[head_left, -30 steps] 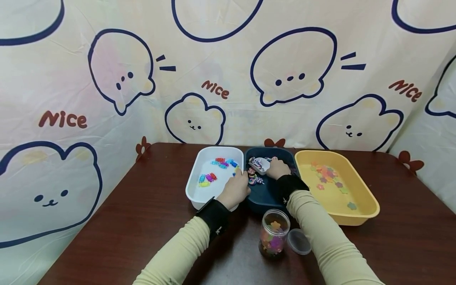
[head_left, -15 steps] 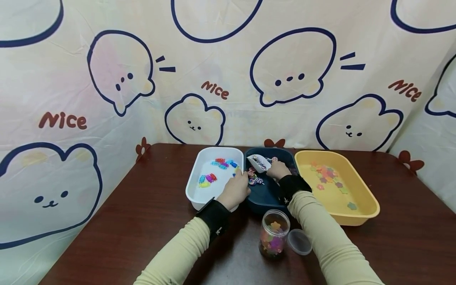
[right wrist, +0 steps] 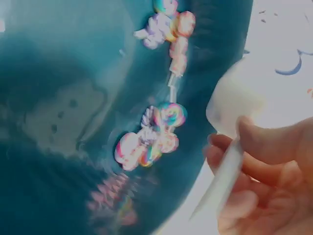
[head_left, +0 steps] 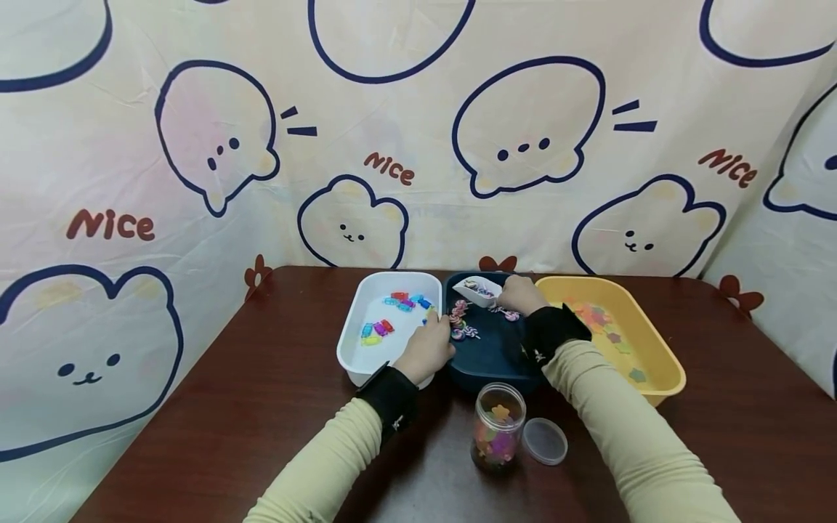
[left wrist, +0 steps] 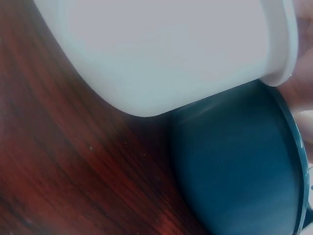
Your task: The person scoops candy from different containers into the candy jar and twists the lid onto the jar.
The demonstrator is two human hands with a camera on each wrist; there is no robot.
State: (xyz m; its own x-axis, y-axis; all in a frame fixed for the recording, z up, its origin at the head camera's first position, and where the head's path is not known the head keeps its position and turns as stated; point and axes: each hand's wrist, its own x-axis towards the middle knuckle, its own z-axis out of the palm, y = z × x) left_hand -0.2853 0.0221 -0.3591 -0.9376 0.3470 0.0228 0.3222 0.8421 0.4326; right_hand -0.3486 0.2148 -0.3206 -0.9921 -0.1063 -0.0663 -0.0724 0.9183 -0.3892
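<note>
My right hand and scoop have shifted rearward; I pinch its handle, fingers closed. Judged light, stiff: hold there. My left hand: grip unclear.

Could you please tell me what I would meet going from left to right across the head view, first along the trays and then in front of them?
Along the trays: white tray, left hand, white scoop, right hand, yellow tray, with the dark blue tray between the other two. In front: jar, round lid.
</note>
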